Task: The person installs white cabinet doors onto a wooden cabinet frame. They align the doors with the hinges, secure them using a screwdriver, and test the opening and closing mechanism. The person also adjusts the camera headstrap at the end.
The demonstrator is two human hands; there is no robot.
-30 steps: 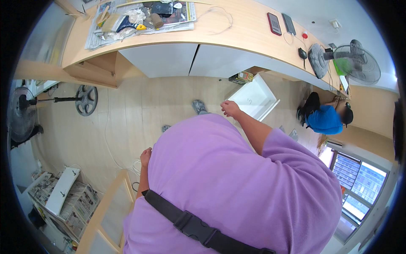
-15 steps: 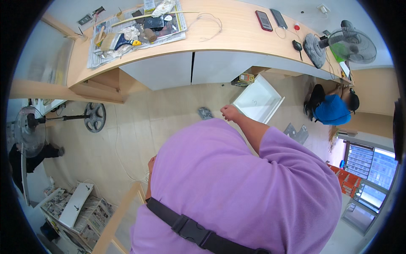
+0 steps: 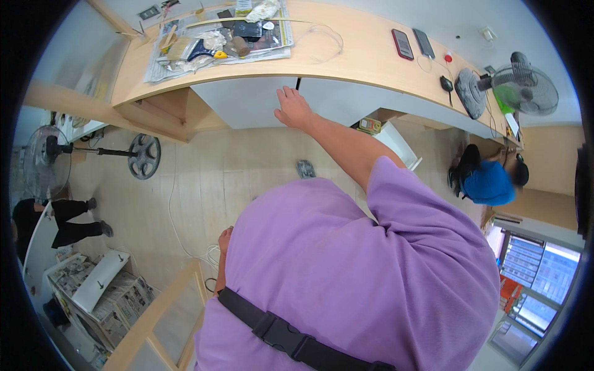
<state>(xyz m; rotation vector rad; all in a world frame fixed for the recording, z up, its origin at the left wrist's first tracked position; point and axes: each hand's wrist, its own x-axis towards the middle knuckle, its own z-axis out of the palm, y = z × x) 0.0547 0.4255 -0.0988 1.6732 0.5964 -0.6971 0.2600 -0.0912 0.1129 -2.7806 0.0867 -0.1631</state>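
Two pale panels [image 3: 241, 102], one right hand [image 3: 294, 111] near them (fingers apart), one left hand [image 3: 223, 240], fingers unclear.

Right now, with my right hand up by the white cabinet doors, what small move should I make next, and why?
I'd probably shift your right hand slightly toward the dark gap and feel for the edge of the left white cabinet door: the hand is open near that gap, and no handle shows. Whether it touches the door, I can't tell.
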